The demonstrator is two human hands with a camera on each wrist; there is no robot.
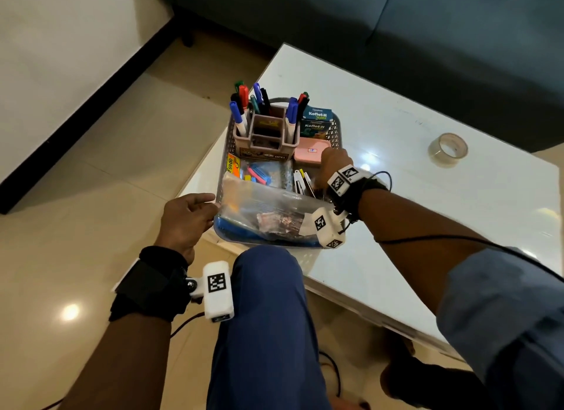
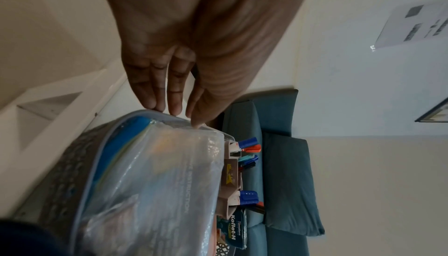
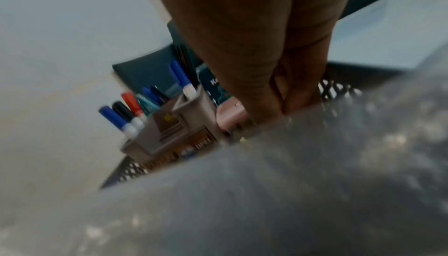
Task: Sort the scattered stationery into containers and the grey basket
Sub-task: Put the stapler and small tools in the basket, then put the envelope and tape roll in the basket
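grey basket (image 1: 222,153) sits on our tabletop (image 1: 396,128); our left hand (image 1: 186,217), fingers relaxed, touches its 9 o'clock rim; our right hand (image 1: 332,168) pinches the plastic pouch (image 1: 268,205).

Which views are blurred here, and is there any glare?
Head view: mostly sharp, lamp glare on the glossy table and floor. Left wrist view: mild blur over the plastic bag. Right wrist view: heavily smeared; right hand and grey basket soft.
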